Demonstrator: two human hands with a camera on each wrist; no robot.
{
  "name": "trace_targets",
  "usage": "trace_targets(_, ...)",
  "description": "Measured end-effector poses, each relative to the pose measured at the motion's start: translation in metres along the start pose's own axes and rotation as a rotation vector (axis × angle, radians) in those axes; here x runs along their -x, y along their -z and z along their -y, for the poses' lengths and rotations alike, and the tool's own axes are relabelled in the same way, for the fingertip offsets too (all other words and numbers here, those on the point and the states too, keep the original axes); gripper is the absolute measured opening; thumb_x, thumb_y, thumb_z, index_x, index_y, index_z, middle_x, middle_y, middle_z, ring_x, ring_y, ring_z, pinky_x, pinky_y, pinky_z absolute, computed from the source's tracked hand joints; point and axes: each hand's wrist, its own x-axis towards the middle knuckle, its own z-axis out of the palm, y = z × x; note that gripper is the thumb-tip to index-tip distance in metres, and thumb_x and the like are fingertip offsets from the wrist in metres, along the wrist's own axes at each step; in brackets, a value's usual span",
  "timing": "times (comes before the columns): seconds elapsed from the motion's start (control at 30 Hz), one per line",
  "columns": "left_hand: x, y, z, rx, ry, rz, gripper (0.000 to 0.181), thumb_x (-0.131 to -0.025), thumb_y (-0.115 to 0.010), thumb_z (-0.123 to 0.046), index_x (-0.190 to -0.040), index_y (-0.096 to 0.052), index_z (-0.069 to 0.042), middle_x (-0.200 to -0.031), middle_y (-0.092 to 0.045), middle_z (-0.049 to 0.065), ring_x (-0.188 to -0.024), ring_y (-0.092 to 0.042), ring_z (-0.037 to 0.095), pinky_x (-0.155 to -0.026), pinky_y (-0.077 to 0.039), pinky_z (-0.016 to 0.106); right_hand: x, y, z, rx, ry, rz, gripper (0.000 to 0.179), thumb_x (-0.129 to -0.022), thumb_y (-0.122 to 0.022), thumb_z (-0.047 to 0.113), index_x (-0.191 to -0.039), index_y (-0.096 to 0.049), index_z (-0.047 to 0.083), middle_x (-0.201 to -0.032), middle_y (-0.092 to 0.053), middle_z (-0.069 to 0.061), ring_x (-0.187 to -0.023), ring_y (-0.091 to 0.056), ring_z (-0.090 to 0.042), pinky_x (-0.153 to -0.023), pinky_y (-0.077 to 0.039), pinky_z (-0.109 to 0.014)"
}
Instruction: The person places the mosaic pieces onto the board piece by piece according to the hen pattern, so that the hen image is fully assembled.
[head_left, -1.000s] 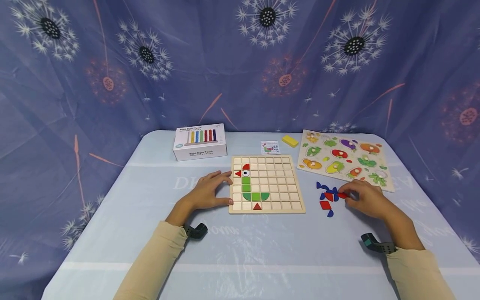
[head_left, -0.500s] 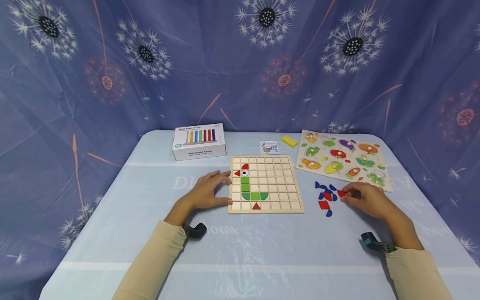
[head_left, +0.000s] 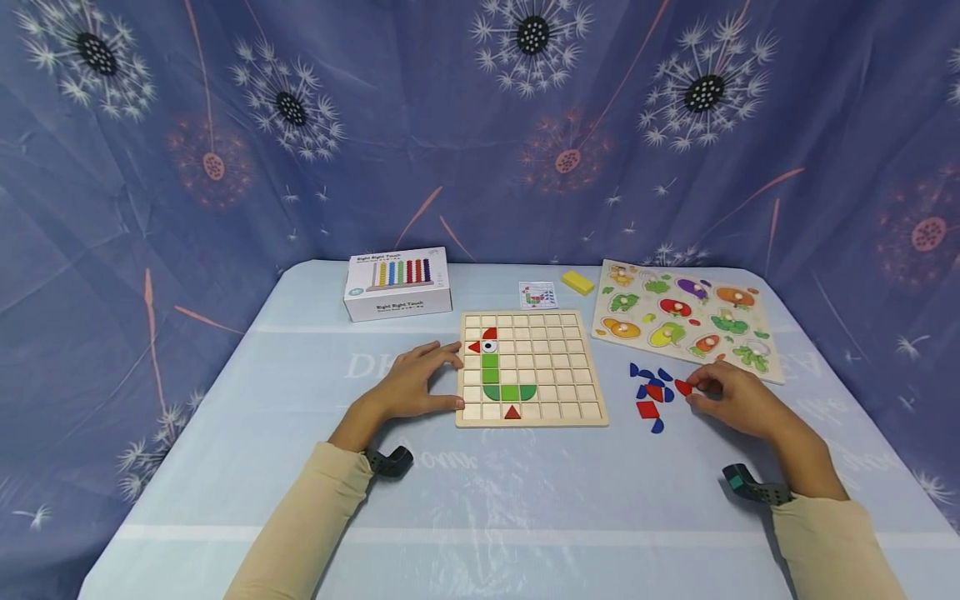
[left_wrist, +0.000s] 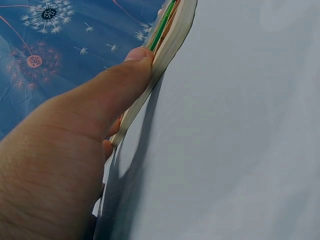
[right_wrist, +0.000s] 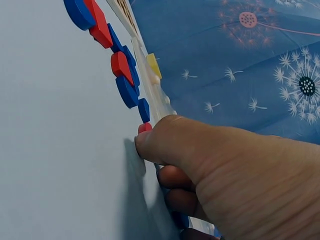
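Observation:
In the head view my left hand [head_left: 417, 380] rests at the left edge of the wooden grid board [head_left: 558, 411], thumb and fingers spread apart along its rim. The left wrist view shows that thumb [left_wrist: 135, 65] touching the board's side. Red, green and eye-printed blocks form a bird-like figure on the board's left part. My right hand [head_left: 731, 398] pinches a red quarter-circle block [head_left: 682, 387] between thumb and fingers, beside a loose pile. In the right wrist view the thumb covers most of this block. The pile holds a red square block [head_left: 647, 410] and several blue rounded blocks [head_left: 665, 375].
A vegetable puzzle board [head_left: 645, 346] lies behind the pile. Beyond the grid board are a small picture card [head_left: 538, 295] and a yellow block [head_left: 577, 282]. A white toy box [head_left: 398, 283] stands at the back left. A patterned curtain [head_left: 420, 125] hangs behind the table.
My right hand has drawn the red quarter-circle block slightly apart from the blue blocks and turned it a little. The left hand stays at the board's edge.

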Motion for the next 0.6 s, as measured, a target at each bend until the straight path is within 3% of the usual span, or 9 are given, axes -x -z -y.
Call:
trace_targets(0.33,0.0008,0.0022,-0.0015,-0.008,0.012,0.003,0.058,-0.081,-0.077,-0.061,-0.125,-0.056,-0.028,-0.162,-0.035,-0.002,-0.149,-0.023,0.035,-0.113,-0.020,0.061,-0.0038,-0.0035,-0.0017,0.048,0.049,-0.069,0.025,-0.082,-0.082,0.008,-0.105,-0.073,0.004,-0.091,-0.066,0.000,-0.085,-0.059,-0.020,-0.075,-0.052,-0.025)
trace_targets(0.6,-0.0005,0.0018,-0.0010,-0.007,0.008,0.010,0.058,-0.081,-0.077,-0.061,-0.124,-0.056,-0.028,-0.162,-0.034,-0.003,-0.150,-0.022,0.034,-0.113,-0.018,0.062,-0.0088,-0.0044,0.0019,0.036,0.053,-0.070,0.026,-0.083,-0.080,0.008,-0.107,-0.072,0.004,-0.094,-0.066,-0.001,-0.089,-0.059,-0.021,-0.078,-0.046,-0.016)
